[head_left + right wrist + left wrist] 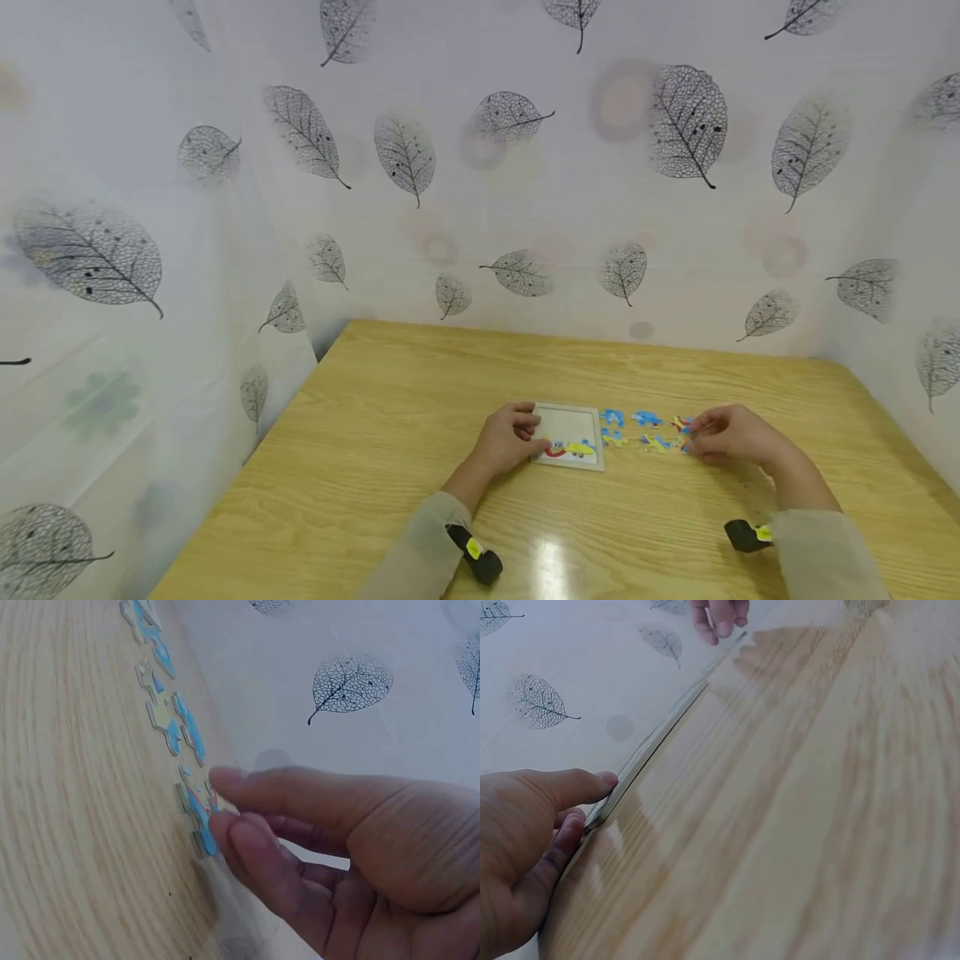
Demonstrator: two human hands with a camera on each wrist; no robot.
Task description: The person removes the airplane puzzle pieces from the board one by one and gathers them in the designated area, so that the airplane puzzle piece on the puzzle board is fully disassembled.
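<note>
With the grip of the left hand (504, 437) curled about the left rim of the jigsaw tray (566, 422), probably to prevent sliding; set midway across the worktop (390, 467), well short of the back edge, with fitted pieces (580, 449) along the near side. With thumb and fingertips of the right hand (738, 433) slightly parted at loose jigsaw pieces (647, 418), nearer the worktop's right edge: apparently grasping nothing. Spread in two rows, likely for easy picking.
</note>
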